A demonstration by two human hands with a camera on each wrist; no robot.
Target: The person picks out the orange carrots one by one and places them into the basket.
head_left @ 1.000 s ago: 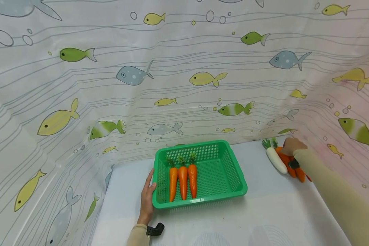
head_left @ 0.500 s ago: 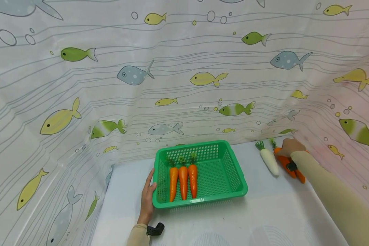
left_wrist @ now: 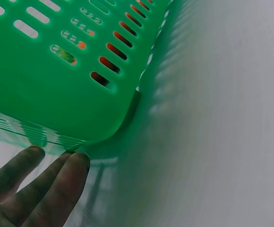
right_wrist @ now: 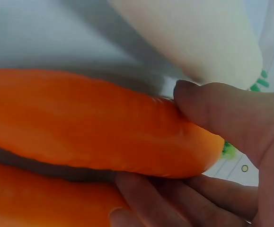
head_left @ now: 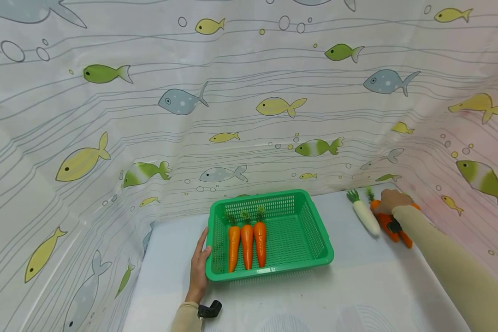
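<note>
We judge work partway: three carrots in green basket, other carrots left on worktop. Right hand grips one carrot there, white radish beside it. Left hand, fingers extended, rests against basket side.

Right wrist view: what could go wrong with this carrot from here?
The right hand pinches the carrot near its leafy end, so the free end may droop if lifted. A second carrot lies beside it and could be dragged along. The white radish, close on the other side, might be nudged.
</note>
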